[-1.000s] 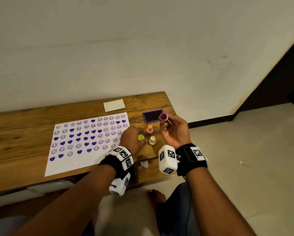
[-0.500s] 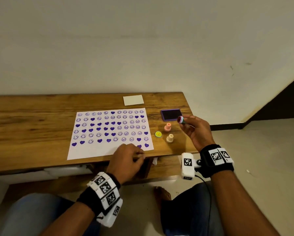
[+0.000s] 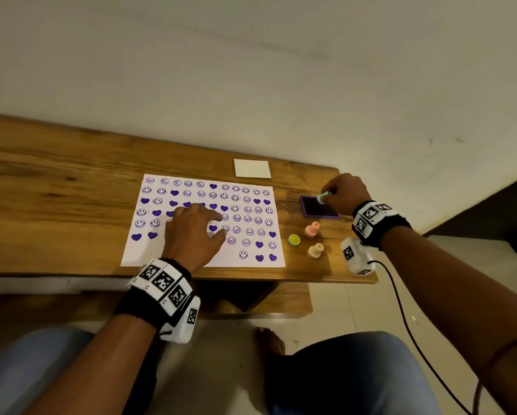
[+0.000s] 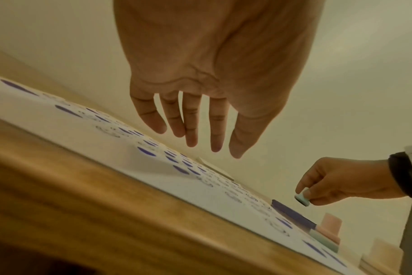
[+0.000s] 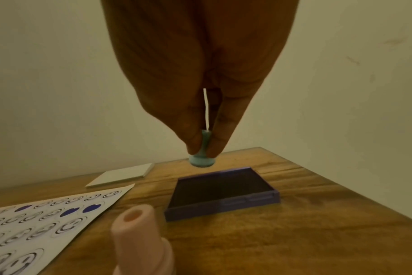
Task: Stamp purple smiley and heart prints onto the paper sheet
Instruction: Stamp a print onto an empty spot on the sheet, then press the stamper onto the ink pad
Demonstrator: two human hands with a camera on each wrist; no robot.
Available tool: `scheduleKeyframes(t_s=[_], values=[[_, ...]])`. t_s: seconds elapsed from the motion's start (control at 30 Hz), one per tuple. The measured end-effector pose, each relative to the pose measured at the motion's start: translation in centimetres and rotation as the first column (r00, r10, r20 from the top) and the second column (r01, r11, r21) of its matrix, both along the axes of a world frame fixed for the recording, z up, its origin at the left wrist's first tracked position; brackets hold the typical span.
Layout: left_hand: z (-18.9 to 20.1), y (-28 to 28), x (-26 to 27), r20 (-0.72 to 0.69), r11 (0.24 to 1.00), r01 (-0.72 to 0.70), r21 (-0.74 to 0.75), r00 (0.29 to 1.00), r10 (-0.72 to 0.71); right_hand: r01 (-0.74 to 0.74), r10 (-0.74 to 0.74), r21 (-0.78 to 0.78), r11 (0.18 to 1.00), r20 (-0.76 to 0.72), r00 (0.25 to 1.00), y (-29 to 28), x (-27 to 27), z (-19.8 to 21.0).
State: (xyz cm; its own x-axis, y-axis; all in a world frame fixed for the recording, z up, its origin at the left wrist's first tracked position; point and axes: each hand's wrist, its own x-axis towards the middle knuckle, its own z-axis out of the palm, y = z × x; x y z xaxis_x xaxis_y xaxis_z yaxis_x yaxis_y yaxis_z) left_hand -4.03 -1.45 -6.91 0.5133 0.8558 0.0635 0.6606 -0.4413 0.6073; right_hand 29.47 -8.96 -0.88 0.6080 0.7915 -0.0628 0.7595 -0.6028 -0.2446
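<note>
My left hand is hovering palm down over the near middle of the white paper sheet printed with purple smileys and hearts, its fingers hanging straight and slightly spread, holding nothing; the left wrist view is showing them clear of the paper. The sheet is lying flat on the brown wooden table, its near edge running close along the table's front edge. At about three o'clock from that hand, just off the sheet's right edge, a small round yellow stamp with a smiley top is sitting, with a cream plastic stamp standing upright beside it toward four o'clock and a pink plastic stamp standing upright a little farther back. Beyond those, at roughly one o'clock from the pink one, the purple rectangular ink pad is lying open on the table. My right hand is pinching the slim neck of a pale blue-green plastic stamp between thumb and fingertips, holding it upright with its round base facing down, above the pad's far edge and not touching the ink. Farthest back, near twelve o'clock from the sheet's far right corner, a small cream rectangular card is lying flat near the wall.
</note>
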Motion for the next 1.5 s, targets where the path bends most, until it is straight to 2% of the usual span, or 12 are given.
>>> scheduleKeyframes(t_s=[0.2,0.43,0.97,1.03,1.1,1.13,1.2,1.23,1.3,1.4,1.43,1.5], values=[[-0.4,0.3,-0.6,0.03,0.999,0.029,-0.022,0.999,-0.028,-0.009,0.013,-0.068,0.998,0.062,0.998,0.6,-1.3,-2.4],[-0.4,1.4,-1.0,0.072,0.999,-0.025,-0.023,0.997,0.026,-0.072,0.081,-0.15,0.986,0.051,0.995,1.4,-0.6,-1.3],[1.0,0.6,-1.7,-0.053,0.991,0.09,-0.097,0.994,-0.096,-0.054,0.065,-0.182,0.982,0.054,0.996,1.3,-1.7,-0.8],[0.9,0.9,-1.9,-0.132,0.984,0.135,-0.114,0.98,-0.149,-0.024,0.028,-0.107,0.994,0.039,0.999,0.9,-1.6,-0.1],[0.9,1.1,-1.9,-0.195,0.981,0.168,-0.094,0.963,-0.184,0.048,-0.048,0.102,0.994,-0.003,0.999,0.0,-1.5,1.0],[1.0,1.2,-2.0,-0.223,0.98,0.179,-0.086,0.955,-0.194,0.105,-0.081,0.244,0.964,-0.107,0.991,-0.6,-2.0,1.8],[0.8,1.3,-2.1,-0.281,0.976,0.191,-0.102,0.936,-0.213,0.248,-0.009,0.477,0.843,-0.448,0.894,-2.1,-4.4,3.5],[0.7,1.3,-2.1,-0.311,0.974,0.194,-0.119,0.924,-0.222,0.325,0.082,0.535,0.78,-0.603,0.794,-2.9,-6.2,4.1],[0.6,1.0,-2.0,-0.367,0.971,0.193,-0.141,0.901,-0.232,0.497,0.269,0.511,0.701,-0.836,0.479,-4.5,-10.5,4.8],[0.9,0.3,-1.7,-0.412,0.978,0.175,-0.112,0.887,-0.206,0.659,0.427,0.298,0.69,-0.903,-0.039,-6.3,-15.8,3.6],[1.0,0.2,-1.7,-0.415,0.98,0.173,-0.097,0.888,-0.197,0.671,0.44,0.223,0.707,-0.881,-0.171,-6.8,-17.2,2.8],[1.2,0.0,-1.7,-0.411,0.983,0.168,-0.075,0.893,-0.184,0.663,0.454,0.121,0.739,-0.816,-0.357,-7.3,-19.4,1.0]])
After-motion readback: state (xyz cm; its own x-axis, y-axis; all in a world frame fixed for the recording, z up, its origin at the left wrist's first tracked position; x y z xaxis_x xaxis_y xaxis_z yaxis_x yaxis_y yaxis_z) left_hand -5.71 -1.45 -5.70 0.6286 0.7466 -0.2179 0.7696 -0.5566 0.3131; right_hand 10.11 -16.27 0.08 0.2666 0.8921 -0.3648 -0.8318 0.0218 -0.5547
